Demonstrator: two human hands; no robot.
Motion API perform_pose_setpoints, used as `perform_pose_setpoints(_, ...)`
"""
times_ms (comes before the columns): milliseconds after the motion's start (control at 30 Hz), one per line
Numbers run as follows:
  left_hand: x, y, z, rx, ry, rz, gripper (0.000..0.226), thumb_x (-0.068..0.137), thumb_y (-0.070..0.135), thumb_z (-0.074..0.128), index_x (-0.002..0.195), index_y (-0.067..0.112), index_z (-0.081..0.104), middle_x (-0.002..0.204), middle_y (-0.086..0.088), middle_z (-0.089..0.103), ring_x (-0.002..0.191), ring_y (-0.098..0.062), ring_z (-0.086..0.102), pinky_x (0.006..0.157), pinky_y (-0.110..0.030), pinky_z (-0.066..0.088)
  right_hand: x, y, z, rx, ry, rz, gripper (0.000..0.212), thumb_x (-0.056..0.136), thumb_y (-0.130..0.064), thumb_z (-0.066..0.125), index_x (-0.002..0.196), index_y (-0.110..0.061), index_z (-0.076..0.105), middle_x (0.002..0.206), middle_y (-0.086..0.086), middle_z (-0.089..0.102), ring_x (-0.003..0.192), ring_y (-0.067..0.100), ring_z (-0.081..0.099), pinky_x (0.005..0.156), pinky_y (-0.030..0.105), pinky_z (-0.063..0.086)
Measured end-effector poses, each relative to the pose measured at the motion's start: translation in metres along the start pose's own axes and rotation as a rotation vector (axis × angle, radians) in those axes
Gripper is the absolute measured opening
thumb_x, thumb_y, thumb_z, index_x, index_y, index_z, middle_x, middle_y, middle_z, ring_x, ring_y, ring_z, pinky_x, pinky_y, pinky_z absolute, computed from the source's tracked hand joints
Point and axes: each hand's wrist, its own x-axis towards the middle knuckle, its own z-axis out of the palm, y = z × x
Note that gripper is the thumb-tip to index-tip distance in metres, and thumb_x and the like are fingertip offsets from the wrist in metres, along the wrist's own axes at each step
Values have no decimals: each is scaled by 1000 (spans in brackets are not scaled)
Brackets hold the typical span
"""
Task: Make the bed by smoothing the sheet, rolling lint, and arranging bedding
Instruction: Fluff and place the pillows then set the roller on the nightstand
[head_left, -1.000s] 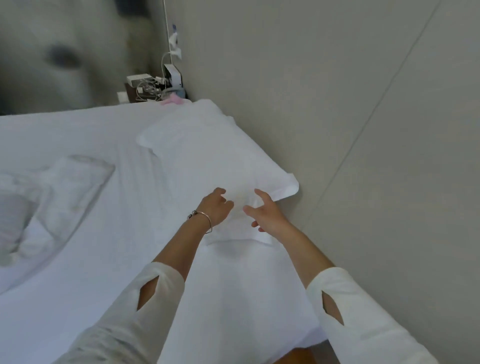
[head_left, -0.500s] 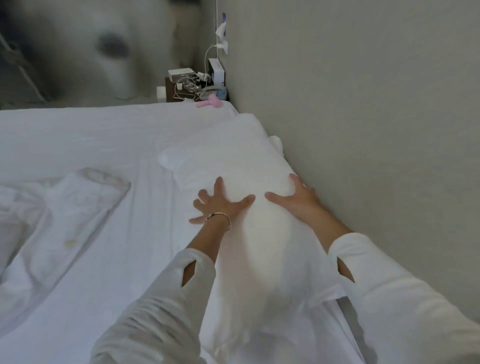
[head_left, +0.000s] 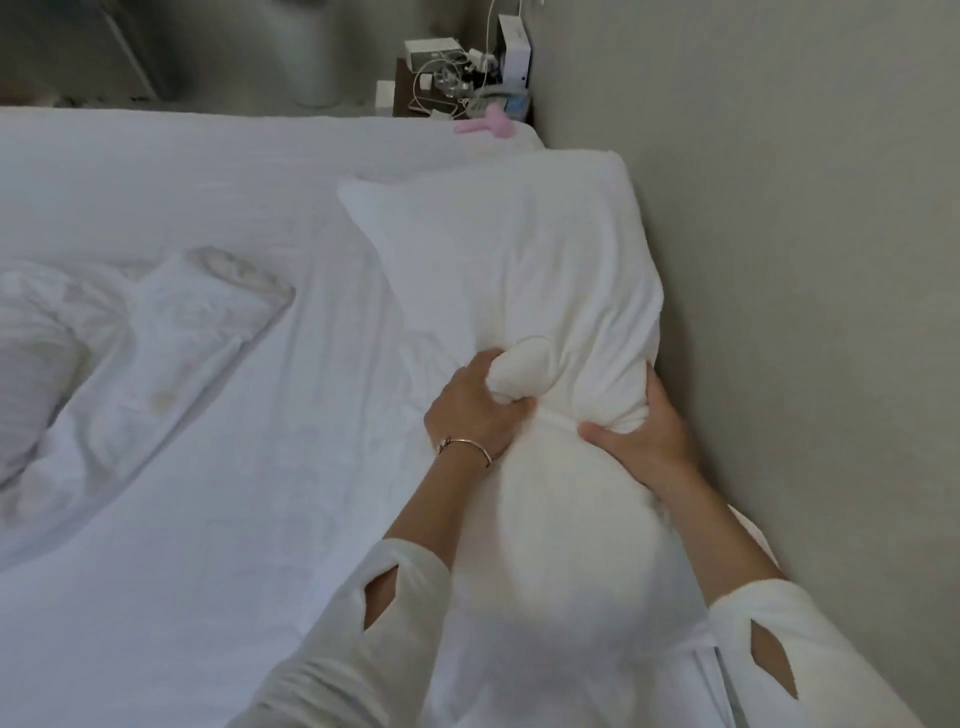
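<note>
A white pillow (head_left: 519, 249) lies along the wall on the right side of the bed. My left hand (head_left: 472, 410), with a thin bracelet on the wrist, squeezes a bunched fold of the pillow at its middle. My right hand (head_left: 641, 428) grips the same pinched middle from the wall side. The near half of the pillow bulges toward me between my forearms. The white sheet (head_left: 234, 519) under it covers the mattress and shows light creases.
A crumpled white duvet (head_left: 104, 364) lies at the left of the bed. A pink object (head_left: 485, 124) rests at the far bed corner. Behind it stands a bedside table (head_left: 457, 83) with cables and chargers. The grey wall (head_left: 779, 260) runs along the right.
My hands went from lying flat with spread fingers on the pillow to closing tight around its middle, bunching the fabric. The view has moved closer over the pillow.
</note>
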Motion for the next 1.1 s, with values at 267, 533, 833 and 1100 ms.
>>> perform_pose_setpoints(267, -78, -42, -136, -578, 204, 107, 55, 63, 7, 85, 103, 36, 63, 93, 31, 60, 83, 21, 57, 74, -6, 44, -117, -105, 3, 8, 3, -377, 100, 67, -37, 83, 150, -37, 27, 139, -14, 52, 126, 13, 50, 100, 27, 41)
perform_pose_setpoints(533, -150, -157, -308, -480, 430, 115, 54, 64, 5, 86, 111, 23, 65, 104, 14, 65, 86, 20, 57, 81, -7, 46, -242, -210, 110, 120, -185, -584, 100, 68, -37, 81, 151, -36, 24, 138, -12, 51, 123, 12, 51, 100, 28, 42)
perform_pose_setpoints(833, -212, -347, -338, -177, 340, -237, 62, 58, 37, 83, 115, 45, 61, 108, 18, 65, 101, -1, 61, 85, -23, 48, -325, -183, 276, 32, -521, -430, 102, 69, -41, 78, 150, -42, 16, 126, -6, 46, 116, 17, 52, 94, 30, 43)
perform_pose_setpoints(1100, -190, -366, -250, 166, 83, -778, 88, 79, 32, 55, 145, 46, -1, 155, -9, 2, 144, -28, 5, 114, -49, 6, -269, -124, 301, -340, -1095, -225, 113, 73, -46, 79, 151, -46, -3, 155, 11, 16, 141, 25, 27, 113, 32, 29)
